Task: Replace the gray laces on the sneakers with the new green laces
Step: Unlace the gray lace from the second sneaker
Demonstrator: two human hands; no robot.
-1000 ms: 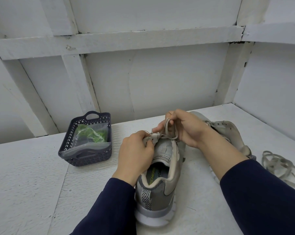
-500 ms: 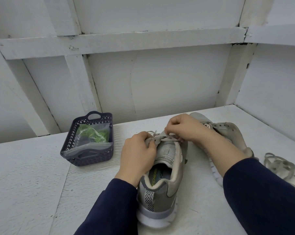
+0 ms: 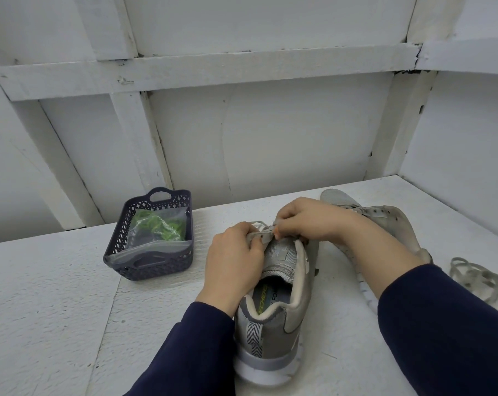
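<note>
Gray lace [image 3: 258, 224] atop near sneaker [image 3: 288, 318]: we'd steady it w/ left hand [image 3: 233, 264] gripping its side, right hand [image 3: 308, 221] fingers pinching lace, & pull straight out.

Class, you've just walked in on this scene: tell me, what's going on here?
A person seems to be unlacing a gray sneaker on the white table. The left grip holds the sneaker's upper by the eyelets, while the right grip pinches its gray lace near the top. A second sneaker lies behind, a loose gray lace beside it. The green laces sit bagged in the dark basket, untouched.
</note>
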